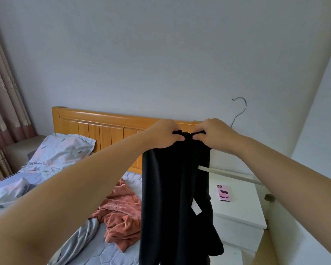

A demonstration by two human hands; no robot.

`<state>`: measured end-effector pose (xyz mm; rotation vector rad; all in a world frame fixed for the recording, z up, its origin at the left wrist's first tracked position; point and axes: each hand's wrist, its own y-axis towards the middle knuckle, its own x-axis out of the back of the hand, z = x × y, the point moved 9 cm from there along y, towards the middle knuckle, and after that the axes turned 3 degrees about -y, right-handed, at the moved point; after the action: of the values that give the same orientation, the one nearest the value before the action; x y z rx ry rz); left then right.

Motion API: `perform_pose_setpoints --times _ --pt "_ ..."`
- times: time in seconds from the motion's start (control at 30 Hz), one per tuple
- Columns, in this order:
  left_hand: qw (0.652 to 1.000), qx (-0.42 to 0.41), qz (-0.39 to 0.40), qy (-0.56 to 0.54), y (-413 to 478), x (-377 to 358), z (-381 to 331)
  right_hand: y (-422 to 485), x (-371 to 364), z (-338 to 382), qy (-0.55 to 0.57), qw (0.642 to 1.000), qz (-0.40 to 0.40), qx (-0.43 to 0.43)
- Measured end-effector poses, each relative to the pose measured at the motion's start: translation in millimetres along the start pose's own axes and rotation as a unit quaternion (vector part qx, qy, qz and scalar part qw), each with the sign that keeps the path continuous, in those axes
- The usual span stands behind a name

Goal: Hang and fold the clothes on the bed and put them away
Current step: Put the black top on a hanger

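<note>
Above the bed (111, 251), both hands pinch a dark, limp garment (166, 197).

Black garment (172, 188); rust-orange cloth (120, 211); pink phone (223, 192).

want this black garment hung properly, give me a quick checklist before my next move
1. Both hands grip the top edge: ok. The left hand and the right hand pinch the black garment.
2. Garment seated on the hanger: cannot tell; the hands hide the top.
3. Hanger hook free: ok, nothing caught on it.
4. Hem clear of the mattress: cannot tell; the lower end runs out of view.
5. Phone clear of the garment: ok, apart.
6. Bed cleared: not ok. The orange garment and the grey garment lie unfolded.
</note>
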<state>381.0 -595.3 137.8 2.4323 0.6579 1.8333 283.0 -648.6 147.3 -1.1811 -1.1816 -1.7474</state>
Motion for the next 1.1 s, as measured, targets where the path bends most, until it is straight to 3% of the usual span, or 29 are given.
perform_pose_setpoints --times 0.1,0.2,0.27,0.33,0.47,0.57,0.73,0.83,0.93,1.0,1.1 --pt "0.999 0.010 -0.004 -0.031 1 0 10 9 0 -7 0.032 0.998 -0.047 0.009" --pt "0.997 0.038 -0.011 -0.067 0 3 31 14 17 -25 -0.110 0.984 -0.138 -0.013" --pt "0.997 0.049 -0.010 -0.065 -2 5 46 16 15 -31 -0.248 0.963 -0.103 -0.009" --pt "0.997 0.053 -0.008 -0.047 -2 4 56 18 5 -32 -0.302 0.953 -0.033 -0.004" --pt "0.996 0.053 -0.046 -0.061 -5 -1 67 23 -22 -17 -0.254 0.963 0.075 0.051" --pt "0.993 0.066 -0.089 -0.050 -7 -1 75 21 -23 -2 -0.258 0.963 0.031 0.074" --pt "0.990 0.032 0.034 0.132 -3 -9 65 27 -14 13 -0.285 0.955 -0.052 0.056" --pt "0.994 0.000 0.089 0.068 3 -22 36 35 -19 20 -0.307 0.948 -0.047 0.065" --pt "0.996 0.021 0.086 0.028 9 -33 33 38 -21 18 -0.276 0.958 -0.026 0.075" --pt "0.997 0.039 0.063 0.009 9 -36 41 35 -15 13 -0.224 0.966 -0.075 0.108" --pt "0.996 0.080 0.012 -0.021 6 -31 62 7 8 1 -0.140 0.946 -0.253 0.143"
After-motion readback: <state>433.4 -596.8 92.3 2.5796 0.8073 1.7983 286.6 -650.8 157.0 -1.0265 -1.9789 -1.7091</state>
